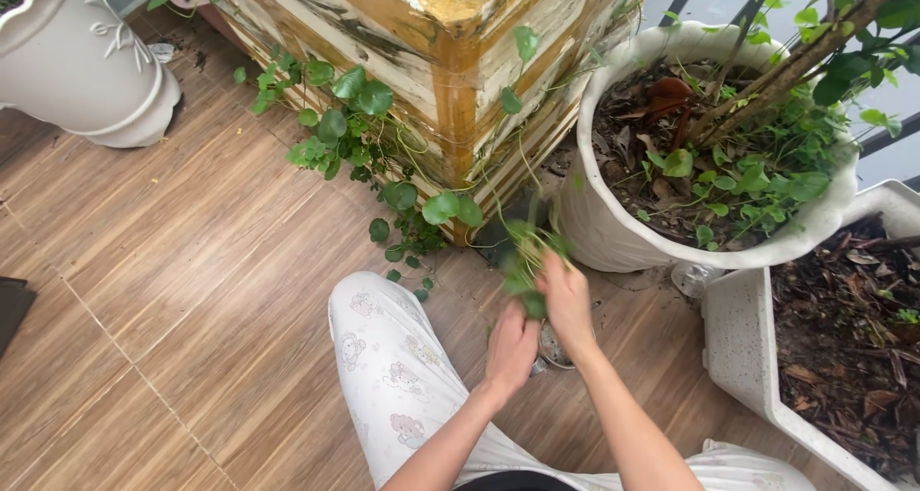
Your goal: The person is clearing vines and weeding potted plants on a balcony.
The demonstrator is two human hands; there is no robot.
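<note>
Head view, left to right: wooden floor (192, 261); weathered wooden planter (450, 69); left hand (511, 349) and right hand (565, 295), both clenched on trailing vine stems (525, 261); round white pot (613, 232). Risk: hard tugging could snap stems.

Weathered wooden planter box (450, 60), peeling white paint over orange-brown boards, stands at top centre on wood-look tiled floor (192, 290). Round white pot (613, 232) just right of box, filled with dry leaves, small green weeds and slanting woody stem (795, 65). Rectangular white planter (743, 347) at right edge, brown leaf litter inside. Another white pot (86, 69) at top left, well apart. Dark object (11, 304) at left edge, cut off.
</note>
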